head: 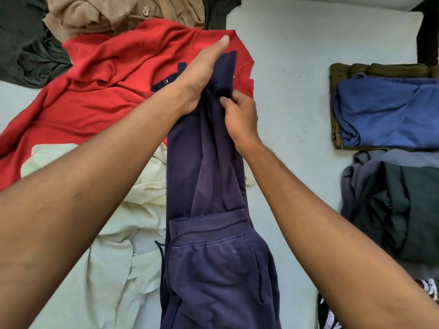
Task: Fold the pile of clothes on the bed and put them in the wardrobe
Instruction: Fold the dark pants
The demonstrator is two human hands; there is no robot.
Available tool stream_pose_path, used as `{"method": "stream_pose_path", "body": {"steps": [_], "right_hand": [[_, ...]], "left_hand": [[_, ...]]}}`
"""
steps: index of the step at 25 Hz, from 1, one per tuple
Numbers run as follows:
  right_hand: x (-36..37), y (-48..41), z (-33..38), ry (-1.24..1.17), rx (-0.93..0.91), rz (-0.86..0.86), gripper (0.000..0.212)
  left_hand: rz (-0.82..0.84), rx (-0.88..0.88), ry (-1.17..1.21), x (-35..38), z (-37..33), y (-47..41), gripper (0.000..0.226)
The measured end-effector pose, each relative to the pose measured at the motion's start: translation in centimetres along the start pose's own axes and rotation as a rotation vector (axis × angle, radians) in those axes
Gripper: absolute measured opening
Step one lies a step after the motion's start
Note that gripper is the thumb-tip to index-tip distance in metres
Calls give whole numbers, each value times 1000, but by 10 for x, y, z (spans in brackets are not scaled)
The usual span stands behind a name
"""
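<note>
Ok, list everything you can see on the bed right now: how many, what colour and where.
navy sweatpants: one, navy, centre, waistband nearest the camera
red polo shirt: one, red with a dark placket, spread upper left
tan garment: one, tan, crumpled at the top
dark green clothes: count unclear, dark green, top left
cream clothes: count unclear, cream, lower left
blue folded garment: one, blue, right, on the olive one
olive folded garment: one, olive, right, underneath
grey and black heap: count unclear, right, nearer the camera than the folded pair
patterned fabric: one piece, black and white, bottom right
bed sheet: one, pale grey, under everything
left hand: lies flat along the sweatpants leg
right hand: pinches the same leg
</note>
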State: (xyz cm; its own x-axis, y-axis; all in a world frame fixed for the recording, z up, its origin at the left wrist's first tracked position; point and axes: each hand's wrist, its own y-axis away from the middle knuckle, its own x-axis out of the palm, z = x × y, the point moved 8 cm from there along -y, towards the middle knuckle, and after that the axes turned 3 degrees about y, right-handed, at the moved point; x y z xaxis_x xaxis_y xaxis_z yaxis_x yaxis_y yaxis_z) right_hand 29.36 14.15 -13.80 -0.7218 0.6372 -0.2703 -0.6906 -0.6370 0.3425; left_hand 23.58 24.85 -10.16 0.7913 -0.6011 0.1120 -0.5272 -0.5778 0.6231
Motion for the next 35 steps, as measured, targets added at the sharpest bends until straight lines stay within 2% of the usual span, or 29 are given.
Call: {"method": "stream_pose_path", "body": {"steps": [2,4,7,11,14,16,19,21,23,25,27,29,31,32,33,35], "right_hand": [[-5,-6,-12,-394,174,-22,25],[-3,-7,-15,-758,310,87,33],[-6,-5,0,-861,309,308,46],[-4,-4,33,-847,174,497,36],[-7,-17,45,-672,86,445,26],[-16,-30,48,-439,-37,293,23],[-10,-37,57,21,-264,141,11],[-3,-41,60,313,-395,24,14],[8,-54,48,541,-437,-8,20],[18,-69,28,712,-433,24,23],[22,-78,19,808,-465,42,27],[12,-74,25,822,-489,-21,38],[-6,-50,42,732,-556,-173,44],[-10,-27,48,699,-625,-215,42],[-8,0,49,697,-697,-194,38],[4,56,31,750,-762,0,33]], "left_hand": [[-67,-8,-48,-15,14,4,25],[-51,0,-110,-21,31,6,15],[63,-17,-59,-19,36,15,16],[314,-83,284,4,28,37,37],[330,-43,413,-1,24,44,42],[248,71,287,-24,14,38,38],[-15,352,-320,-67,-16,23,41],[-208,515,-698,-79,-26,10,39],[-299,577,-963,-80,-17,-7,39],[-325,563,-1115,-80,3,-25,40],[-333,560,-1224,-79,14,-34,44],[-409,609,-1219,-76,5,-21,55],[-517,750,-1216,-65,-2,15,63],[-515,832,-1231,-53,6,39,62],[-457,904,-1239,-38,22,62,59],[-296,943,-1250,-17,72,99,56]]}}
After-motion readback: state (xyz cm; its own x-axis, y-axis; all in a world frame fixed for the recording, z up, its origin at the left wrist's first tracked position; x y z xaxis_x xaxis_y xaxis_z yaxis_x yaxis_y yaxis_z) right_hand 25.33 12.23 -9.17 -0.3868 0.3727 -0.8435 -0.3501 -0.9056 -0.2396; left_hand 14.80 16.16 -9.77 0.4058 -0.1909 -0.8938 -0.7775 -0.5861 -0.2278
